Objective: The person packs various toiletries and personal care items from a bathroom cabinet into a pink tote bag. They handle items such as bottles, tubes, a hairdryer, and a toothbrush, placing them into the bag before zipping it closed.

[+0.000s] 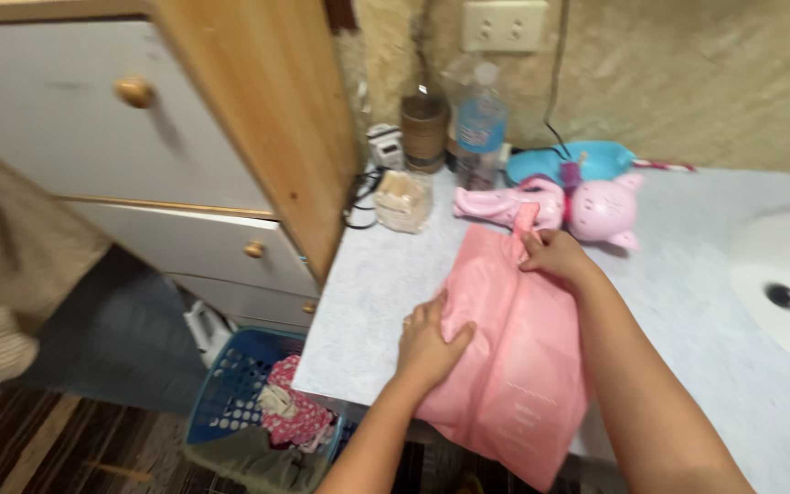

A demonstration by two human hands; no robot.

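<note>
Head view: a pink bag (505, 357) of thin, soft, slightly glossy material lies on the pale speckled counter (368, 302), its lower end hanging past the front edge. Its long axis runs from the near edge up and away toward the wall, tilted slightly left at the top. The left hand (427, 343) lies flat on the bag's left edge near its middle, fingers spread and pressing, not closed around anything. The right hand (555, 254) sits farther up, at the bag's far end, with fingers pinched shut on the handle loop there. The two hands are apart along the bag's length, the left nearer the body. Just beyond the right hand lies a pink plastic toy (596, 209) with rounded ears, touching a blue plastic dish (596, 160). A clear water bottle (480, 123) stands near the wall. A white sink basin (788, 284) is set into the counter at right. Below the counter, on the dark wood floor, stands a blue slotted laundry basket (230, 384) holding crumpled cloth.
</note>
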